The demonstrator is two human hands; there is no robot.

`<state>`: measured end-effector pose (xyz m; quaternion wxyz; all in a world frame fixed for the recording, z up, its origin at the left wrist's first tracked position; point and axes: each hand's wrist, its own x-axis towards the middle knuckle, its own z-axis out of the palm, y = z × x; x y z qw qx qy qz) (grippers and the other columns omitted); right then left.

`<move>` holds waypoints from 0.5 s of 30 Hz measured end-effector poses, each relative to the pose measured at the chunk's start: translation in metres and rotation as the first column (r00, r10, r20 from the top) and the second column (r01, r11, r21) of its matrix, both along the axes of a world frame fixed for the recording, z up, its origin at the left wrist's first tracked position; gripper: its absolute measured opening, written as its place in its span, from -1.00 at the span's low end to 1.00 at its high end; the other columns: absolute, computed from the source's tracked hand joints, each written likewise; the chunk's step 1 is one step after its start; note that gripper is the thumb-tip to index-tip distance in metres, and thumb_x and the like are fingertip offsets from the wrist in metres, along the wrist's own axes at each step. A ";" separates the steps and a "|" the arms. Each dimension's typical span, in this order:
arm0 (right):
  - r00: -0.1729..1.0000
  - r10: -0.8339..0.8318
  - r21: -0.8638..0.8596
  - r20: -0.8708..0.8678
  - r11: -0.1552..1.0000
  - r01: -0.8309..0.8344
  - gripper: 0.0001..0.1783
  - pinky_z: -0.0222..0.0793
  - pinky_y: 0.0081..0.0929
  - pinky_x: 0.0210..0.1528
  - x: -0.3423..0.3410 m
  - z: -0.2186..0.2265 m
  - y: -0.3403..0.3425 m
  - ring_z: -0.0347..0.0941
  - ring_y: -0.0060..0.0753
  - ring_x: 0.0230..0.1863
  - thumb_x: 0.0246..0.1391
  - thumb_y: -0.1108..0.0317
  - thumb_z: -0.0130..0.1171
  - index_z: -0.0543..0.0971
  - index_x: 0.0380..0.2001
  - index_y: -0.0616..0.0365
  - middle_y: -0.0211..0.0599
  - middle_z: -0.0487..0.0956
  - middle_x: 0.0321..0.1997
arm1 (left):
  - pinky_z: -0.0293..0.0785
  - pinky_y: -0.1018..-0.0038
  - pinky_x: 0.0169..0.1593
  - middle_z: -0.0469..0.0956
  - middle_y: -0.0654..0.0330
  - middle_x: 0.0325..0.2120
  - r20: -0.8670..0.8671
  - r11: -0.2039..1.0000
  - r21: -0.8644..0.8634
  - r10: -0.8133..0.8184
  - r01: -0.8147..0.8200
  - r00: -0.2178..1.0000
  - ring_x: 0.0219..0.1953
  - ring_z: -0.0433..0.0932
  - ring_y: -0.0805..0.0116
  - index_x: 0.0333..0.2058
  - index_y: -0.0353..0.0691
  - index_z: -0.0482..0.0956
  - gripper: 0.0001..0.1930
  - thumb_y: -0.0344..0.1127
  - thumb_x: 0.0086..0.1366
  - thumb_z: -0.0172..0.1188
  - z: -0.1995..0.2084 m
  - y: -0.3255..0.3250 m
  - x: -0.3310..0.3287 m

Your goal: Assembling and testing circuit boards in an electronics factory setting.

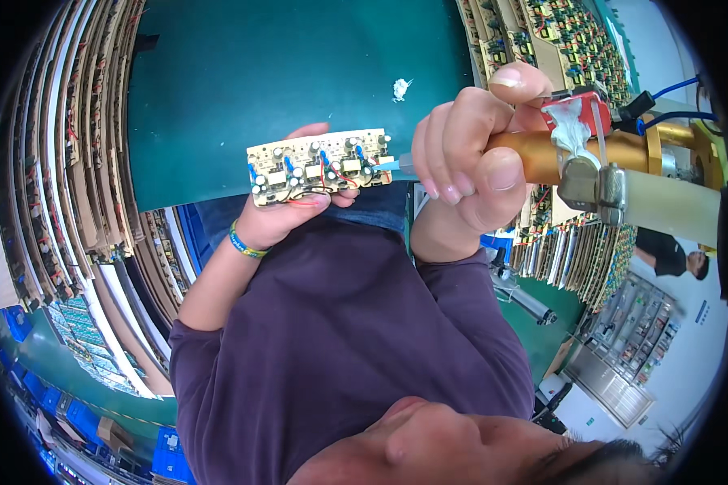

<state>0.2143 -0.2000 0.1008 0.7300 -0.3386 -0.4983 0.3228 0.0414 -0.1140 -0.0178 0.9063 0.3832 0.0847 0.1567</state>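
My left hand [268, 225] is closed on a pale circuit board panel [319, 168], with the thumb on its near edge and fingers reaching underneath. Capacitors, small transformers and thin red and black wires crowd its top face. In my right hand [471, 149] is a glue dispensing gun with a gold barrel [535, 157], gripped by curled fingers. Its pale blue nozzle [390, 165] reaches the right end of the panel, among the parts there; whether it touches is too small to tell. White glue is smeared over the gun's red trigger [582, 115].
Beneath the hands lies a green work mat [291, 65] bearing a white glue blob [401, 89]. Stacked circuit boards [81, 153] line the left; more boards [574, 40] stand at the right. Blue hoses [675, 87] trail from the gun. A person [667, 255] is at far right.
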 end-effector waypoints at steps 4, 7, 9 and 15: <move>1.000 -0.001 -0.008 0.005 1.000 0.001 -0.46 0.18 -0.66 -0.75 0.001 -0.001 0.000 0.17 -0.65 -0.76 0.17 0.26 0.10 0.18 0.14 0.13 -0.52 0.26 -0.70 | 0.54 0.36 -0.07 0.47 -0.02 -0.06 0.016 1.000 -0.005 -0.008 0.008 1.000 -0.13 0.58 0.24 0.26 -0.31 -0.04 -0.25 -0.51 0.15 0.18 0.001 0.000 0.000; 1.000 -0.007 -0.005 0.005 1.000 0.007 -0.45 0.19 -0.66 -0.75 0.001 -0.002 -0.001 0.17 -0.66 -0.76 0.17 0.26 0.10 0.17 0.15 0.14 -0.52 0.26 -0.69 | 0.53 0.36 -0.06 0.47 -0.01 -0.06 0.011 1.000 0.017 -0.006 0.005 1.000 -0.14 0.58 0.25 0.26 -0.31 -0.04 -0.25 -0.52 0.15 0.18 0.000 0.001 0.000; 1.000 -0.009 0.000 -0.005 1.000 0.009 -0.44 0.19 -0.66 -0.75 0.001 -0.002 0.000 0.18 -0.66 -0.76 0.17 0.26 0.10 0.16 0.16 0.15 -0.51 0.27 -0.69 | 0.54 0.35 -0.06 0.47 -0.01 -0.06 0.027 1.000 0.006 -0.011 0.010 1.000 -0.14 0.58 0.24 0.26 -0.30 -0.04 -0.25 -0.53 0.16 0.17 0.000 0.002 0.001; 0.999 -0.030 0.007 -0.013 1.000 0.030 -0.30 0.21 -0.65 -0.75 0.001 0.000 0.006 0.20 -0.64 -0.76 0.14 0.20 0.14 0.06 0.22 0.20 -0.45 0.30 -0.65 | 0.59 0.37 -0.13 0.49 -0.01 -0.11 -0.052 0.996 0.033 0.086 -0.085 0.995 -0.18 0.59 0.23 0.25 -0.31 0.00 -0.24 -0.44 0.13 0.23 -0.001 0.001 0.001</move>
